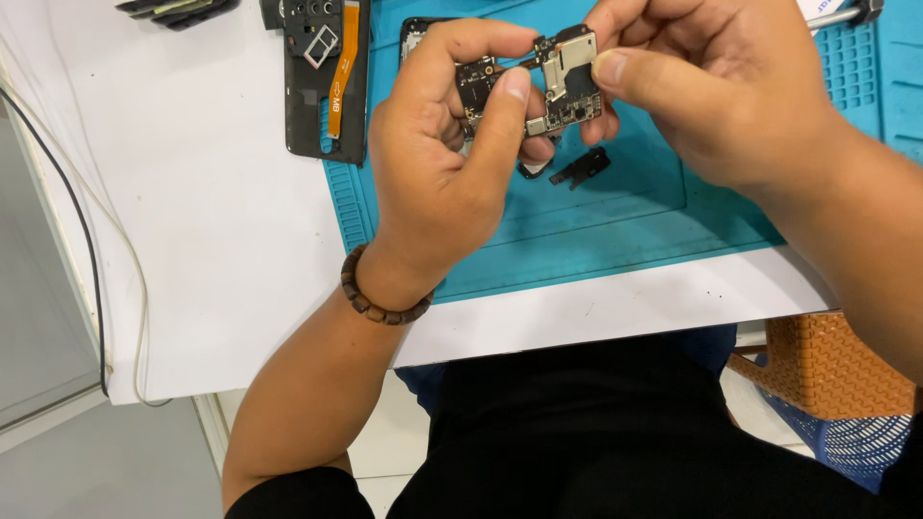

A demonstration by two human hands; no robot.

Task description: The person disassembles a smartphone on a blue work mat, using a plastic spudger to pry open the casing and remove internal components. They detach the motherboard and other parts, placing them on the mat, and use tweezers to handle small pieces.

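Both hands hold a small phone circuit board [562,82] with metal shields above a teal work mat [596,231]. My left hand [442,163] pinches the board's left part between thumb and fingers; a brown bead bracelet [370,298] circles that wrist. My right hand [711,91] grips the board's right edge with thumb and fingers. A small black plastic part [582,168] lies on the mat just below the board. The board's underside is hidden by my fingers.
A dark phone frame [322,91] with an orange flex strip lies at the mat's left edge on the white table [212,221]. Thin cables [91,259] run along the table's left side. An orange woven stool [827,370] stands at lower right.
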